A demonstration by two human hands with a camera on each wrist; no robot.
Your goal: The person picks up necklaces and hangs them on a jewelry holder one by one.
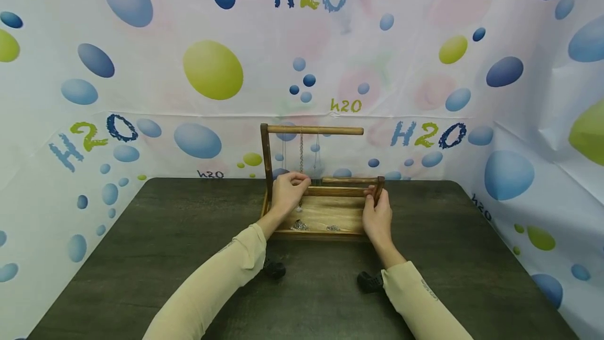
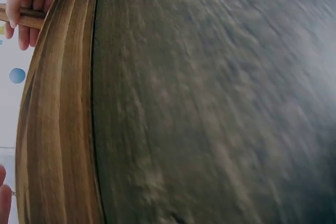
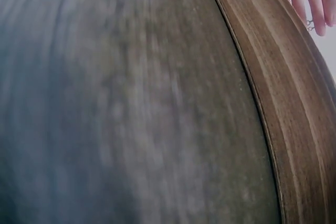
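A wooden jewelry stand [image 1: 340,211] with a tray base, a tall upper bar [image 1: 330,130] and a shorter lower bar [image 1: 351,180] is on the dark table. My left hand [image 1: 287,193] pinches at the free left end of the lower bar, with thin chain links [image 3: 310,25] by its fingers in the right wrist view. Most of that necklace is hidden. Behind these fingers, a chain necklace [image 1: 301,153] hangs from the upper bar, a pendant [image 1: 299,209] showing below. My right hand [image 1: 377,219] grips the short post [image 1: 379,189] at the lower bar's right end.
Finer necklaces [image 1: 317,151] also hang from the upper bar. Two small heaps of silvery chain [image 1: 299,225] lie in the tray. Dark wrist-camera straps [image 1: 370,282] are under the sleeves. A patterned sheet [image 1: 302,30] stands behind the table [image 1: 189,224].
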